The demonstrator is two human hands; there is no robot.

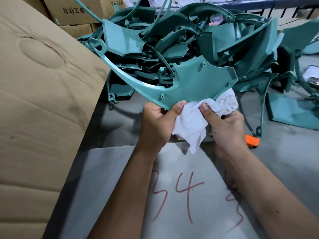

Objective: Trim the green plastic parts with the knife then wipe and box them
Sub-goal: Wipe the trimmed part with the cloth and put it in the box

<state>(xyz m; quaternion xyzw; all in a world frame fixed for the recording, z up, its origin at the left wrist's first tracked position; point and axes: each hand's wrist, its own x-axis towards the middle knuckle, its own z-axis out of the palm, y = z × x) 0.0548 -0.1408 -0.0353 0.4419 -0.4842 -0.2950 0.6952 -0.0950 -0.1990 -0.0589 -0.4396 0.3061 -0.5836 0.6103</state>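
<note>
A grey table (107,128) is seen, marked with red handwritten figures (179,197). Printed cardboard cartons (76,11) are stacked beyond its far left corner, and a large cardboard sheet (39,94) is leaned along its left edge.

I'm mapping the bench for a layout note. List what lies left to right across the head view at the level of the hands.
cardboard sheet → left hand → white cloth → right hand → orange knife handle
</note>
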